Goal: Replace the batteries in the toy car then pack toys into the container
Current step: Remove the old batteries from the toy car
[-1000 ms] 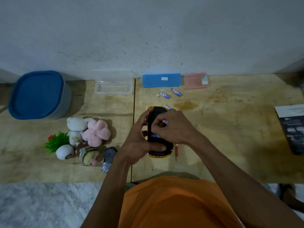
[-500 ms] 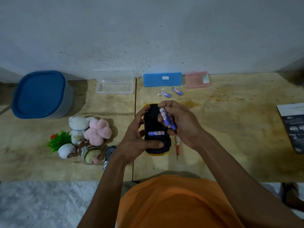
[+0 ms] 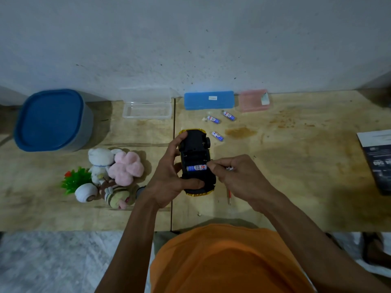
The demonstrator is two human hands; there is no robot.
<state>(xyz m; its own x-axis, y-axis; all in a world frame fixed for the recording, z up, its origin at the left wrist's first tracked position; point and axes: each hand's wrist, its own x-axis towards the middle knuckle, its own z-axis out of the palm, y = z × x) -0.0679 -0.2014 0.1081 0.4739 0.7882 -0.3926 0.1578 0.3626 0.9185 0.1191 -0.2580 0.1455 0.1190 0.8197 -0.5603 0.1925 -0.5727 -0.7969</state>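
blue case (image 3: 209,100), pink box (image 3: 254,100), booklet (image 3: 378,159).

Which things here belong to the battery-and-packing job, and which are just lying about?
Job: toy car gripped by left hand; battery in its bay; right hand; loose batteries; plush toys; blue-lidded container.
Lying about: clear case; blue case; pink box; booklet.

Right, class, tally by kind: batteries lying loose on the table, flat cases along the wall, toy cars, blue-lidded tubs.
Loose batteries: 3
Flat cases: 3
Toy cars: 1
Blue-lidded tubs: 1
Total: 8
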